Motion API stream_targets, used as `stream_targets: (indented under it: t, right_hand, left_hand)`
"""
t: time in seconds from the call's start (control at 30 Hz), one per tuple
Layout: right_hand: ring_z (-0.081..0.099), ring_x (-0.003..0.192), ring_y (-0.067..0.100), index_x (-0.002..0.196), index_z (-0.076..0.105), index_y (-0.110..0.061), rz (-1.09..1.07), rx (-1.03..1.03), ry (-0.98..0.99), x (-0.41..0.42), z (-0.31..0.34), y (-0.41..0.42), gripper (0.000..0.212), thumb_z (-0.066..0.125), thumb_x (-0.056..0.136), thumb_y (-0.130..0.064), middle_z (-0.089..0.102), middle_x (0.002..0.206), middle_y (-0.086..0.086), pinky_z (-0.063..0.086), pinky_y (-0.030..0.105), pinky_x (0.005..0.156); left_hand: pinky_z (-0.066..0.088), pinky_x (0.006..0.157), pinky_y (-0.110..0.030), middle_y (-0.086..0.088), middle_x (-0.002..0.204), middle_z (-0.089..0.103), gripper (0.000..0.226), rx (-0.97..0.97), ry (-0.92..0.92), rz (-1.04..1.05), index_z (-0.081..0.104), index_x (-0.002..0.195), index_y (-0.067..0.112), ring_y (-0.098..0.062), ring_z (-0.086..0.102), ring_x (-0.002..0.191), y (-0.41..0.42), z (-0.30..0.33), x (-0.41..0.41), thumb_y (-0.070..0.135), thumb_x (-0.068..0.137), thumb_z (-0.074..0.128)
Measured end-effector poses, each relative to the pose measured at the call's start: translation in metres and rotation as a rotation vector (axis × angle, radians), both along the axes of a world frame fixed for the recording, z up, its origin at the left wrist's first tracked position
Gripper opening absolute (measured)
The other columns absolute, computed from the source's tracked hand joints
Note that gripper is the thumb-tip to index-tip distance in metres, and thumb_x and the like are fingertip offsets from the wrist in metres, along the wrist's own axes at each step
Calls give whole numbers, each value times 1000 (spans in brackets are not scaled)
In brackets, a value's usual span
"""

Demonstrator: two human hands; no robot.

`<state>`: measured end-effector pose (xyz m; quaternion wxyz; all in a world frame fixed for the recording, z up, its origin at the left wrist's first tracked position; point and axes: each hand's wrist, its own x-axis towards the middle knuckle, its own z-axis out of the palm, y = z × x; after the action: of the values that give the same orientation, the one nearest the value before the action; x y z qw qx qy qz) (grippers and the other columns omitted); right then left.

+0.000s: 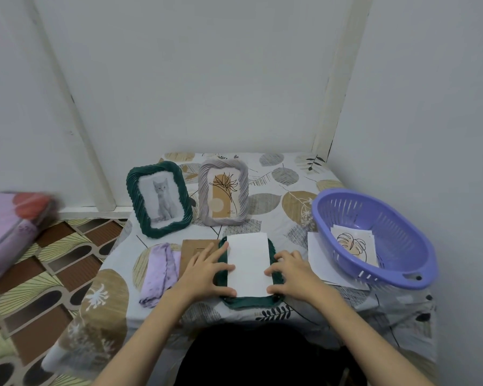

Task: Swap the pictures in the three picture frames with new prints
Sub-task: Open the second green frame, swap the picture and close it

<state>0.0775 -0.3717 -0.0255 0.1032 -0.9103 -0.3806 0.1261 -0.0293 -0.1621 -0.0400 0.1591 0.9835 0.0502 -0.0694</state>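
A dark green frame [247, 301] lies face down at the table's front, with a white print [248, 264] lying blank side up in its opening. My left hand [207, 271] rests on the frame's left side, fingertips touching the print's left edge. My right hand [292, 274] rests on the frame's right side, fingertips on the print's right edge. A brown backing board [195, 247] lies flat just left of the frame, partly under my left hand. Behind stand a green frame with a cat picture [159, 199] and a grey frame with a plant drawing [223, 192].
A purple plastic basket [374, 240] at the right holds leaf prints [354, 243]; white sheets [318, 254] lie beneath its left side. A folded lilac cloth [158, 274] lies at the front left. The small table stands in a wall corner, with patterned floor to the left.
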Motion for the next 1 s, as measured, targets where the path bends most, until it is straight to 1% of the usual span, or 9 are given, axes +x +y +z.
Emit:
stream_targets:
  t: [0.1, 0.2, 0.27, 0.33, 0.47, 0.7, 0.87, 0.93, 1.0]
  right_hand:
    - [23, 129, 25, 124, 53, -26, -7, 11, -72, -3, 1, 7, 56, 65, 76, -51, 29, 144, 2, 23, 40, 103]
    - [16, 136, 24, 139, 32, -29, 1, 7, -75, -4, -3, 15, 74, 58, 77, -61, 15, 153, -1, 20, 44, 106]
    - [8, 140, 24, 144, 20, -31, 13, -47, -39, -3, -7, 19, 81, 52, 79, -64, 6, 156, -2, 16, 49, 109]
    - [3, 142, 24, 145, 17, -31, 27, -95, -6, -1, -12, 20, 81, 49, 80, -65, 3, 157, -1, 12, 53, 110]
    - [-1, 143, 21, 143, 23, -32, 24, -77, 36, 1, -17, 19, 78, 50, 79, -66, 3, 157, -2, 9, 55, 110]
    - [-6, 143, 24, 136, 32, -37, 32, -60, 113, 5, -14, 19, 73, 58, 74, -65, -2, 157, -5, 3, 57, 111]
    - [-8, 143, 25, 144, 15, -39, 18, -74, 118, 5, -16, 18, 85, 54, 74, -70, -7, 157, -5, 1, 57, 112]
    - [-9, 143, 24, 145, 9, -41, 11, -74, 122, 5, -16, 19, 90, 51, 73, -73, -11, 156, -6, 1, 57, 112]
    - [-10, 143, 24, 145, 8, -42, 9, -72, 122, 5, -16, 20, 91, 50, 72, -76, -12, 156, -7, 1, 57, 112]
  left_hand:
    - [4, 116, -42, 14, 156, 7, 73, -43, 36, 23, 44, 130, 32, -14, -4, 145, -2, 0, 4, 64, 68, 64]
    - [6, 115, -39, 12, 154, 17, 72, -123, 90, 40, 40, 131, 30, -14, -1, 145, 1, 2, 8, 53, 70, 71]
    - [8, 114, -39, 12, 154, 16, 70, -113, 93, 33, 42, 128, 31, -14, 2, 144, 1, 5, 11, 52, 69, 72]
    - [8, 114, -40, 13, 154, 15, 77, -82, 99, 22, 36, 134, 31, -15, 2, 144, 1, 6, 12, 53, 69, 71]
    - [5, 115, -40, 15, 156, 4, 90, -79, 143, 21, 25, 144, 29, -14, -1, 144, 2, 7, 13, 56, 70, 69]
    - [7, 114, -35, 14, 155, 8, 77, -152, 95, 32, 36, 131, 32, -13, 5, 143, 5, 4, 10, 59, 67, 70]
    - [5, 113, -35, 17, 155, 5, 128, -120, 125, 3, 24, 143, 33, -12, 3, 143, 6, 4, 11, 92, 30, 42]
    - [5, 113, -36, 17, 155, 5, 125, -119, 125, 6, 23, 143, 33, -13, 3, 143, 8, 3, 12, 91, 35, 46]
    - [5, 113, -36, 17, 155, 4, 109, -109, 123, 8, 23, 144, 32, -14, 3, 143, 8, 3, 13, 80, 53, 58]
